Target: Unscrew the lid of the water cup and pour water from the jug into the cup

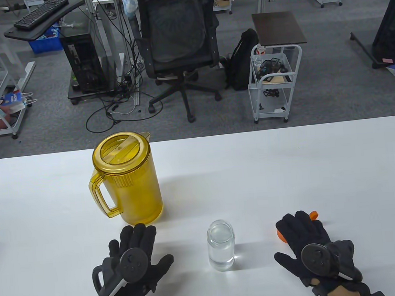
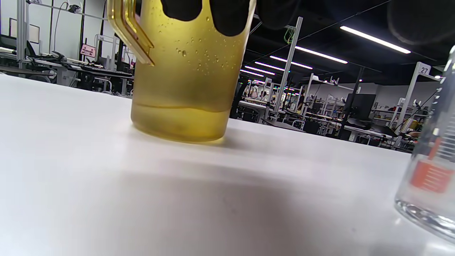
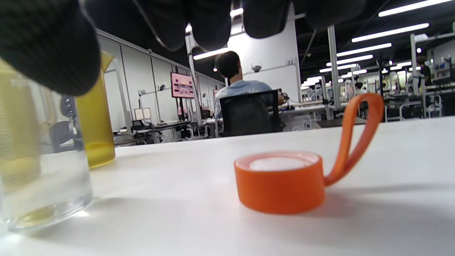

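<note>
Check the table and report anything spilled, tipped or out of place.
Nothing stands out. The jug and the open cup stand upright, and the orange lid lies on the dry table under the right hand.

On the white table point(image 1: 289, 167) there is one translucent yellow plastic jug point(image 1: 127, 178) with a handle and lid, one clear glass cup point(image 1: 221, 245) with its mouth uncovered, and one orange screw lid point(image 3: 280, 181) with a carrying loop. Two hands in black sensor gloves, left point(image 1: 135, 260) and right point(image 1: 309, 245).
</note>
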{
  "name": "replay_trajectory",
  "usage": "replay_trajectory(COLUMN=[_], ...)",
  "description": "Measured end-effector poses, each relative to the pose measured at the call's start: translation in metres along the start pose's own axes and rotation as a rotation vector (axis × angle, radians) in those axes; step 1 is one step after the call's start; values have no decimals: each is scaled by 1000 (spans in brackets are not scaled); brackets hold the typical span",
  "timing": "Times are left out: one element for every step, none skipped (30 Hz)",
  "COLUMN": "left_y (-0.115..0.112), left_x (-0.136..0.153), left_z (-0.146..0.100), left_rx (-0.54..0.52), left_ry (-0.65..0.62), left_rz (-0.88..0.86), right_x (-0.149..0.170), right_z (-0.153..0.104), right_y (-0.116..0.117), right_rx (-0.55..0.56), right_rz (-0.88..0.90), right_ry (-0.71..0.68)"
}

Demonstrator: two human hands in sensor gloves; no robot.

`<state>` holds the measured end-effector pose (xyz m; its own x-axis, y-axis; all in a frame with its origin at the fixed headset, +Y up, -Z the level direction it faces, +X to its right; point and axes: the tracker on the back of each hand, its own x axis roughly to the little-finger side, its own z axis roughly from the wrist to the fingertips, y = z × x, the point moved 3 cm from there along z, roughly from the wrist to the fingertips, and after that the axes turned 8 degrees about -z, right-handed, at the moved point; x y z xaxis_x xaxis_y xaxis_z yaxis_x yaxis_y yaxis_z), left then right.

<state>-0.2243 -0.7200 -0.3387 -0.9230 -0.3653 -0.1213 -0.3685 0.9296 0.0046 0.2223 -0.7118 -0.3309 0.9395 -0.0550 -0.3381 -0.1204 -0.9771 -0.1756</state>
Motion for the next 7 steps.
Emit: replay_trajectory(left_y=[-1, 0, 0, 1, 1, 1, 2], left_x=[1, 0, -1, -2, -3, -4, -6], left_z=[1, 1, 1, 1, 0, 0, 0], left_rx=[7, 3, -1, -6, -10, -14, -19], left_ry=[7, 7, 5, 7, 9, 5, -1], left_rz=[5, 18, 23, 21, 23, 29, 50], right_x=[0, 0, 0, -1, -1, -2, -2], right_z=[-1, -1, 0, 0, 0, 0, 1], right_y=[1, 1, 2, 4, 4, 4, 5], right_rx=[16, 32, 27, 18, 17, 15, 13], right_rz=[22, 35, 36, 39, 41, 40, 37], right_ry=[-6, -14, -16, -13, -14, -16, -16])
